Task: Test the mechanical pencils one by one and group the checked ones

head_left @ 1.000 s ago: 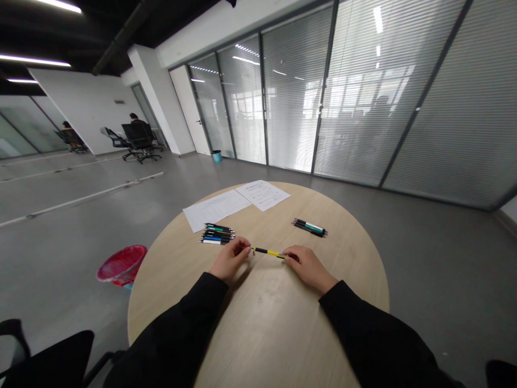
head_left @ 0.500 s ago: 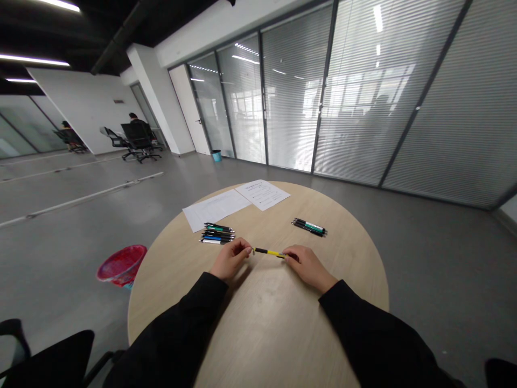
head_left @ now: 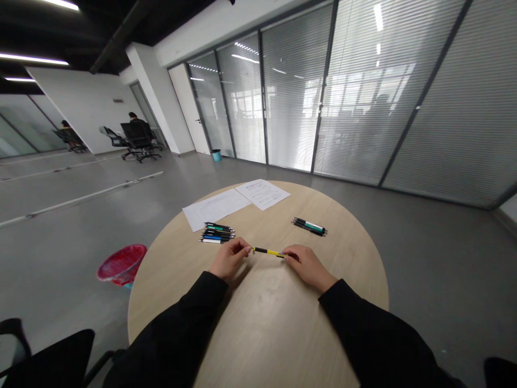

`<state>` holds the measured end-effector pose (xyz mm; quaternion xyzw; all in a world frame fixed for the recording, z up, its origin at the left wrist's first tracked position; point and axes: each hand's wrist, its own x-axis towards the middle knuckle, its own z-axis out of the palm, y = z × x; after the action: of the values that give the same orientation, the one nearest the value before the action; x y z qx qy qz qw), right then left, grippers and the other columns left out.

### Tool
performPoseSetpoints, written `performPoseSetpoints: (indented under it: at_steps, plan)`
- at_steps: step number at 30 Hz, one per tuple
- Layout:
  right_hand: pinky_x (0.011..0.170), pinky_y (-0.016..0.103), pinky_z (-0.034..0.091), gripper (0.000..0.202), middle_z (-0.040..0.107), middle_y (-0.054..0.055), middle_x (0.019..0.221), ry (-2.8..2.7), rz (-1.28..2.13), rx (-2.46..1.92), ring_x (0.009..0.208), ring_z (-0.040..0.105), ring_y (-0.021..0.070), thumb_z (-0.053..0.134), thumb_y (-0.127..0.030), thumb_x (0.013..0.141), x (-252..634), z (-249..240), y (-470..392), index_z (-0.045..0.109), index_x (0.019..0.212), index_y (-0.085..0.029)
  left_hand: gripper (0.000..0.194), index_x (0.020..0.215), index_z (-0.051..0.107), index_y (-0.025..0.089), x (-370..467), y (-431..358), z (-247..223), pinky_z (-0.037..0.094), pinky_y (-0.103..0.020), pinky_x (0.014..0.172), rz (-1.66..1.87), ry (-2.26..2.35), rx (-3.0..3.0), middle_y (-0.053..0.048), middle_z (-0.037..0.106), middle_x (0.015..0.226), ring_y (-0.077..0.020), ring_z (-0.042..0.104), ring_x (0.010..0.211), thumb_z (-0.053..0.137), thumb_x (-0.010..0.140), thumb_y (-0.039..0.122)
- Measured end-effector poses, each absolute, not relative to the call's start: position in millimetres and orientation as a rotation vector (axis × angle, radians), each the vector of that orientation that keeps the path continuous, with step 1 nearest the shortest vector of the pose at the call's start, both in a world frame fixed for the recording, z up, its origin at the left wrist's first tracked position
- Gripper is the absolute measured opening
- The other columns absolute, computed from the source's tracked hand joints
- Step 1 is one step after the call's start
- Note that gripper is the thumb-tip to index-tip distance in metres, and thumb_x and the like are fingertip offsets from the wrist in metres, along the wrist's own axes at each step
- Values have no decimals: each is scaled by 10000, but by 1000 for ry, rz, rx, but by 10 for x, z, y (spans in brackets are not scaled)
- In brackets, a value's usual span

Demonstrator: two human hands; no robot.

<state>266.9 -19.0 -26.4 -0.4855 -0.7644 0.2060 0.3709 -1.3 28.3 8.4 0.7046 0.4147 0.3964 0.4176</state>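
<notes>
A yellow and black pen (head_left: 267,251) lies crosswise between my hands, low over the table. My left hand (head_left: 231,257) is closed in a pinch at its black end, where a tiny part by the fingertips is too small to make out. At the yellow end, my right hand (head_left: 307,264) is closed around the pen and hides that end. Beyond my left hand, several pens (head_left: 218,233) in black, green, blue and white lie side by side. A smaller group of dark pens (head_left: 309,226), with green and white on them, rests beyond my right hand.
Two printed paper sheets (head_left: 218,209) lie at the far side of the round wooden table (head_left: 274,334). A red-lined bin (head_left: 122,264) stands on the floor at the left. Black chair parts (head_left: 52,358) show at lower left.
</notes>
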Motion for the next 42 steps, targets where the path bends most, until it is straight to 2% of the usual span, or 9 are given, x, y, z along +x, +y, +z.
performPoseSetpoints:
  at_steps: [13, 23, 35, 42]
  plan:
    - [822, 317, 472, 172, 727, 57, 932, -1976, 522, -1246, 877, 642, 201, 582, -201, 904, 2686, -281, -180, 740, 972, -210, 261, 707, 640, 145, -76, 318, 103, 403, -256, 607, 905, 1033, 1861, -11, 617, 635, -137, 533, 613, 699, 789, 385]
    - [841, 334, 477, 178, 729, 63, 956, -1955, 536, -1236, 890, 647, 207, 583, -187, 896, 2679, -246, -194, 736, 984, -201, 246, 722, 627, 157, -36, 311, 56, 410, -251, 615, 970, 1072, 1833, -3, 613, 651, -136, 536, 623, 688, 798, 383]
    - [691, 278, 439, 158, 694, 42, 845, -1977, 520, -1267, 737, 596, 166, 598, -185, 879, 2655, -255, -208, 725, 973, -187, 236, 705, 628, 150, -32, 286, 99, 403, -252, 607, 930, 1033, 1818, -4, 610, 640, -135, 534, 613, 700, 788, 359]
    - [810, 309, 451, 139, 708, 67, 918, -2057, 481, -1239, 864, 624, 194, 598, -223, 924, 2655, -260, -221, 721, 977, -186, 271, 699, 632, 151, -16, 272, 84, 391, -248, 594, 882, 1031, 1843, 0, 612, 627, -130, 524, 597, 700, 792, 396]
